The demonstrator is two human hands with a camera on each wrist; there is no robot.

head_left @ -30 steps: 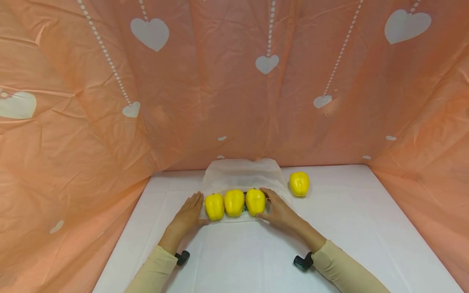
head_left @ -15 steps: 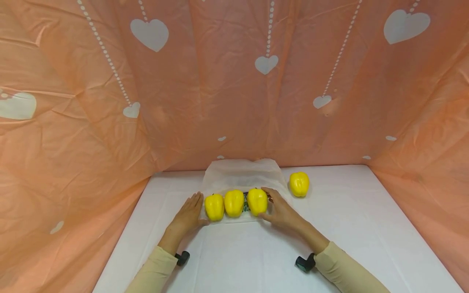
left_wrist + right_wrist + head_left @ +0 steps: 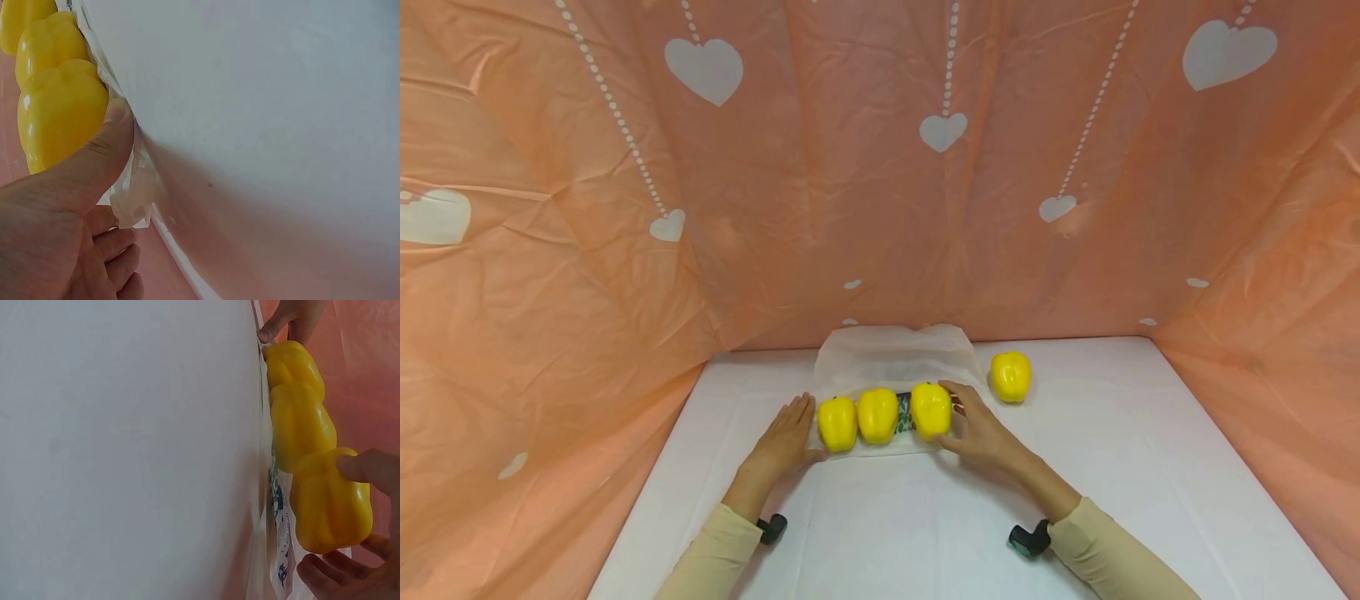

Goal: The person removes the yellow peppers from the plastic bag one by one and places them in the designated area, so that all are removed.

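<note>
Three yellow bell peppers stand in a row on a thin whitish plastic bag with a dark printed patch. In the head view, my right hand [image 3: 981, 429] grips the right-hand bell pepper [image 3: 931, 410], thumb at the near side and fingers behind. My left hand [image 3: 786, 435] rests at the bag's left edge, fingers straight, beside the left bell pepper [image 3: 837, 423]; the middle bell pepper [image 3: 877, 416] touches that one. In the left wrist view, the left thumb [image 3: 115, 125] presses on the crumpled edge of the plastic bag [image 3: 134, 194]. The right wrist view shows the gripped bell pepper [image 3: 328, 509] close up.
Another yellow bell pepper [image 3: 1011, 377] stands on the white table [image 3: 880, 533], right of the bag. The bag's far part [image 3: 895, 354] spreads up to the table's back edge. Orange sheeting [image 3: 880, 208] with white hearts encloses the back and sides.
My right hand has shifted its bell pepper a little to the right, widening the gap to the middle one and exposing more of the printed patch. My left hand has stayed in place.
</note>
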